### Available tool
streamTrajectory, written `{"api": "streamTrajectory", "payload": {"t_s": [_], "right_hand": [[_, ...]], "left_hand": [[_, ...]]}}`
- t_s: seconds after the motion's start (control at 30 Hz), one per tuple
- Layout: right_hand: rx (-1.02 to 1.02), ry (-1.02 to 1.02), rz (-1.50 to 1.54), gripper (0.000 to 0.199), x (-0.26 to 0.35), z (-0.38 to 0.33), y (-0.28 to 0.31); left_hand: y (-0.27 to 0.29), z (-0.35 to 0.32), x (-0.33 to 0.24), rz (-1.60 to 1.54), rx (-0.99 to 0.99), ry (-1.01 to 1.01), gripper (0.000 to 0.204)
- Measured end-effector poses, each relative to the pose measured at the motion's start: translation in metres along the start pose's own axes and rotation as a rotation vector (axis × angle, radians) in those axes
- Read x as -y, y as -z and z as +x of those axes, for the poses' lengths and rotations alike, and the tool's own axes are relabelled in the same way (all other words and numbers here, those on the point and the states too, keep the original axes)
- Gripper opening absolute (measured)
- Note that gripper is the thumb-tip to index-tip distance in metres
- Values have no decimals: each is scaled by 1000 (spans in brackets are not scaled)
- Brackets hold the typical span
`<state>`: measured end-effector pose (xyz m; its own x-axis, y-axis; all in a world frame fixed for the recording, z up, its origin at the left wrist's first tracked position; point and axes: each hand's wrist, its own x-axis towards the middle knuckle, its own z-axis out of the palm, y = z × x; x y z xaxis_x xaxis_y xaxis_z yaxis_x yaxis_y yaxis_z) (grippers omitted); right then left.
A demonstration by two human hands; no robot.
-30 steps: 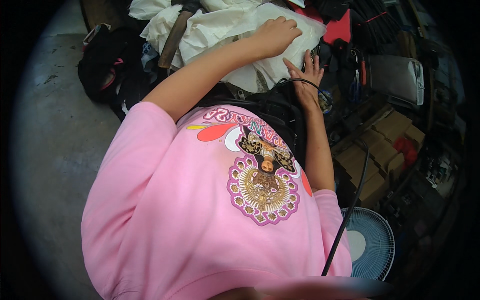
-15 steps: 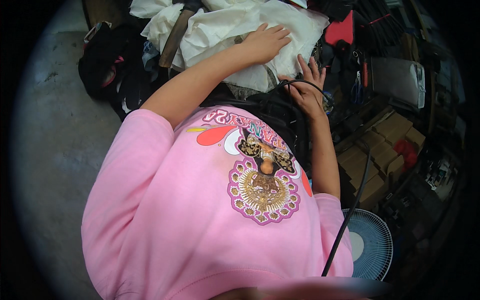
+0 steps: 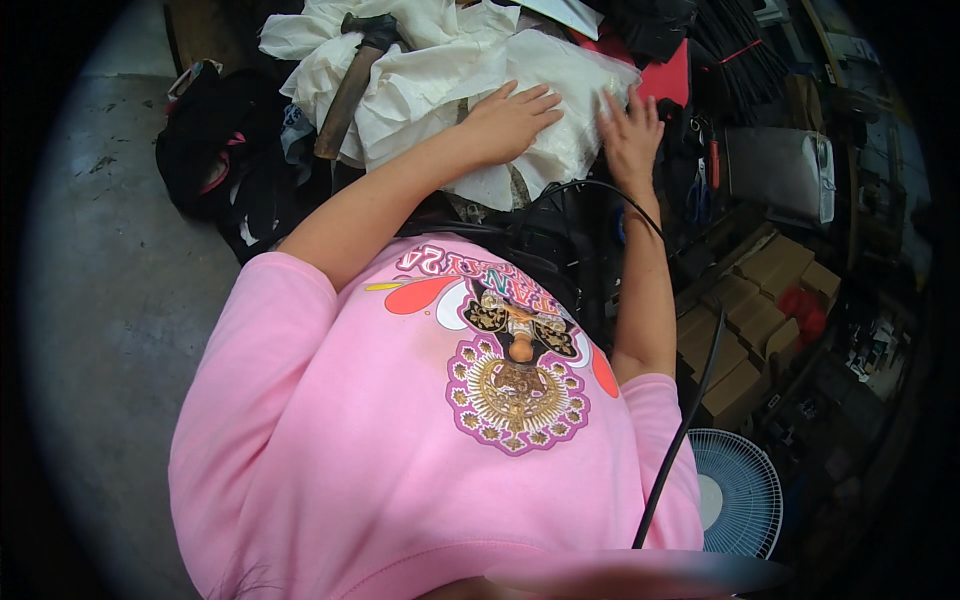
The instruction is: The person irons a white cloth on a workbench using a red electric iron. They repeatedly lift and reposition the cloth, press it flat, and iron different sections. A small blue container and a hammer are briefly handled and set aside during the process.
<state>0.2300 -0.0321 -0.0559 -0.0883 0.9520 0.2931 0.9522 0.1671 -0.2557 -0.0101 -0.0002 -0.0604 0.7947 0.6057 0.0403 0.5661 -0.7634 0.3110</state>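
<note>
A crumpled white cloth (image 3: pixel 430 75) is spread over the work surface in front of me. My left hand (image 3: pixel 508 125) lies on it, palm down, fingers stretched out and a little apart. At the cloth's right edge rests my right hand (image 3: pixel 630 140), its fingers spread and pointing away from me. Neither hand grips anything that shows. To the left of my left hand, a hammer (image 3: pixel 345 105) with a dark head and wooden handle lies on the cloth. What is under the cloth is mostly hidden; a patterned greyish patch shows near its close edge.
A black cable (image 3: pixel 690 430) runs up along my right side. Scissors (image 3: pixel 698 190), a grey case (image 3: pixel 780 172) and cardboard boxes (image 3: pixel 745 310) are to the right, with a fan (image 3: pixel 745 490) lower down. Dark bundled fabric (image 3: pixel 215 140) sits at the left above the grey floor (image 3: pixel 110 300).
My right hand has moved farther away, up to the cloth's right edge. My left hand has shifted slightly left and nearer to me. More of the hammer's head shows.
</note>
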Motion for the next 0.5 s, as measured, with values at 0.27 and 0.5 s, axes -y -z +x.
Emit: {"api": "streamTrajectory", "payload": {"t_s": [0.27,0.5], "right_hand": [[108,-67,-10,32,-6,-40,7],[-136,-195,6,37,-26,-20,23]], "left_hand": [[5,0,0,-25,33,-13,57],[15,-8,-3,-44,105,-40,57]]}}
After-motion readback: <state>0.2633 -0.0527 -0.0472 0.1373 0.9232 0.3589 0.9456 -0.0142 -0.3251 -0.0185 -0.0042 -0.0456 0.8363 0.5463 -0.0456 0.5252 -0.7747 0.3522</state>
